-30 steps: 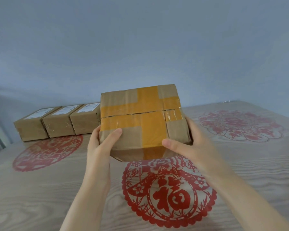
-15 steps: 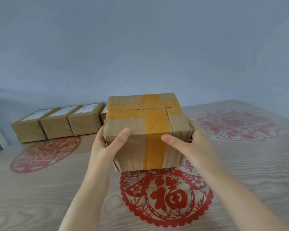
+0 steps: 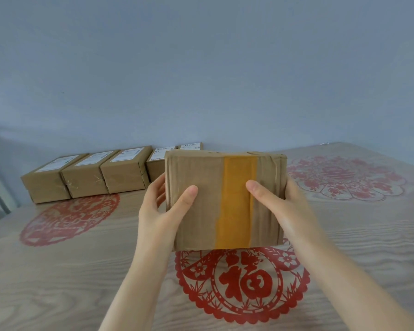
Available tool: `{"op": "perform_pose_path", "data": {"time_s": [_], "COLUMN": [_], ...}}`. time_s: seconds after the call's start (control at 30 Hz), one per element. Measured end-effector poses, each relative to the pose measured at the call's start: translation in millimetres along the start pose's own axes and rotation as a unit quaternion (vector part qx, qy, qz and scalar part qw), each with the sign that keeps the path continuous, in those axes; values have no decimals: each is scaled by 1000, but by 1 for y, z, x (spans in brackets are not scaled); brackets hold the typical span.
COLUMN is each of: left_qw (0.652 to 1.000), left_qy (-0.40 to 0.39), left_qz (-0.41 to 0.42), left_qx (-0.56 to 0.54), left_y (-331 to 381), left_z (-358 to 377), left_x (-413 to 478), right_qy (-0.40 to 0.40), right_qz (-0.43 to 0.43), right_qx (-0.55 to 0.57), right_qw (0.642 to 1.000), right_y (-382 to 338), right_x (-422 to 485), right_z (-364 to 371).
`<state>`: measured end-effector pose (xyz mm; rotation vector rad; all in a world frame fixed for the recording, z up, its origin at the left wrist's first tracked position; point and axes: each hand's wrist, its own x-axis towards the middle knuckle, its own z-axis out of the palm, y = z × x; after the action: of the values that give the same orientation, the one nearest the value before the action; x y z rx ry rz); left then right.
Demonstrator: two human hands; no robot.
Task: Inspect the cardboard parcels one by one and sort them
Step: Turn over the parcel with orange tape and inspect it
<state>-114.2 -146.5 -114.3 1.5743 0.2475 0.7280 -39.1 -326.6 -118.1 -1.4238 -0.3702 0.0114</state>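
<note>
Clamped between left hand (image 3: pixel 158 211), right hand (image 3: pixel 292 209): creased cardboard parcel (image 3: pixel 201 225), orange tape strip (image 3: pixel 234 211). Behind, row of parcels (image 3: pixel 84 177) partly hidden, labels (image 3: pixel 127 154) illegible.

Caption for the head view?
Left hand and right hand hold a taped parcel over the table; labelled parcels sit behind.

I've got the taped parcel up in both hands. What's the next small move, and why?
Probably rotate the parcel to another face. The left hand and right hand grip its sides, and the face toward the camera shows only cardboard and orange tape, no label, while the parcels in the back row carry white labels on top.
</note>
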Motion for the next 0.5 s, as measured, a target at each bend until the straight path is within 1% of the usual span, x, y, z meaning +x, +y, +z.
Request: {"op": "perform_pose_path", "data": {"time_s": [0.1,0.2,0.33,0.5], "left_qw": [1000,1000,1000,999], "left_qy": [8,4,-2,45], "left_qz": [-3,-1,1,-13], "left_qx": [-7,-19,-4,-24], "left_y": [0,-1,-3,1], "left_z": [-1,-1,6,3], "left_x": [1,2,-2,0], "right_qy": [-23,-9,9,-31], "right_qz": [-16,-26,-26,-46], "right_qx": [-25,-21,7,-65], "right_qw": [999,999,1000,996], "right_y": [0,3,2,3], "right_x": [0,0,0,-2], "right_z": [1,2,0,6]}}
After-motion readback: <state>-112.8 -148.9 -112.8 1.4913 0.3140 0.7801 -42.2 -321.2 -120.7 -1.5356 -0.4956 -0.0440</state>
